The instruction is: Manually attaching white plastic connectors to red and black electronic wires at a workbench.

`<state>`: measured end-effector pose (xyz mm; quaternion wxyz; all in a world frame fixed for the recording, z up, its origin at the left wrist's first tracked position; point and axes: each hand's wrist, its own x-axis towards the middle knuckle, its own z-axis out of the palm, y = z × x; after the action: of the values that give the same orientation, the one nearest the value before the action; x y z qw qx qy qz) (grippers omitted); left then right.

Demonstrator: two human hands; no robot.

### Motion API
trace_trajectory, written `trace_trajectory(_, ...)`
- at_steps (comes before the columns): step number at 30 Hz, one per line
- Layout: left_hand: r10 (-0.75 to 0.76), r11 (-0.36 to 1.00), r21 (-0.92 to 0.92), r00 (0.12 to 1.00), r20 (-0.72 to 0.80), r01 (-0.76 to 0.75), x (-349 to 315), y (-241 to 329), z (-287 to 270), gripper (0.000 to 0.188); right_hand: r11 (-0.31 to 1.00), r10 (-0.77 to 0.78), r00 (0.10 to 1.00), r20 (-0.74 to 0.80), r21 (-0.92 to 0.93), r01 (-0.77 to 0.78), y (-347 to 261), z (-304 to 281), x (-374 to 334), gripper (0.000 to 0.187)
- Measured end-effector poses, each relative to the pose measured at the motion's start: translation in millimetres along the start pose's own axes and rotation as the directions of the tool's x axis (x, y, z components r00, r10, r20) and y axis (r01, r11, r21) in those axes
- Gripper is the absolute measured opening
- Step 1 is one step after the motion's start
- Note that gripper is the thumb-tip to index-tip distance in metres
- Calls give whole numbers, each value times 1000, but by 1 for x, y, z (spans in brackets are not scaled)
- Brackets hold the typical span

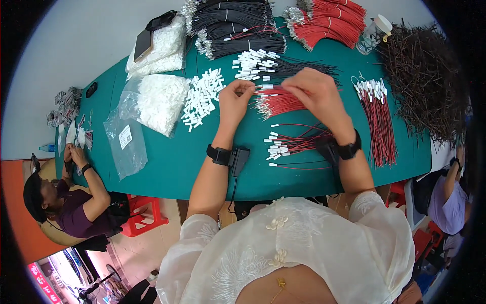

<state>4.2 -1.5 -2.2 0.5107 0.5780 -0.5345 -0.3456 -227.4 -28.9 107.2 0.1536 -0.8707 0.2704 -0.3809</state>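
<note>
My left hand is closed in a pinch, its fingertips at the end of a small white connector. To the right, my right hand hovers over a bunch of red wires, thumb and forefinger pressed together; what they hold is too small to make out. Just beyond both hands lie black wires with white connectors on their left ends. Nearer to me, loose red and black wires carry white connectors too, and my right wrist is above their right ends.
Loose white connectors and a full bag of them lie left. Black and red wire bundles sit at the back. Right are joined wires, a jar and a dark tangled heap. A co-worker sits left.
</note>
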Motion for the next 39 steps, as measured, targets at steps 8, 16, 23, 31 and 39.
trace_trajectory(8, 220, 931, 299, 975, -5, -209, -5, 1, 9, 18, 955, 283, 812, 511, -72, -288, -3, -4, -7, 19)
trace_trajectory(16, 205, 919, 339, 978, 29, -203, -6, 9, 9, 19, 976, 165, 965, 205, -176, -129, 39, 46, -24, 26)
trace_trajectory(23, 213, 918, 337, 977, 20, -207, -4, 7, 10, 14, 978, 171, 954, 248, -157, -135, 46, 53, -25, 26)
trace_trajectory(31, 202, 923, 336, 979, -10, -187, -3, 8, 13, 7, 984, 159, 958, 240, -123, -132, 52, 58, -26, 15)
trace_trajectory(39, 256, 880, 404, 966, 35, -248, -2, 9, 12, 8, 992, 116, 972, 203, -62, -106, 54, 61, -26, 14)
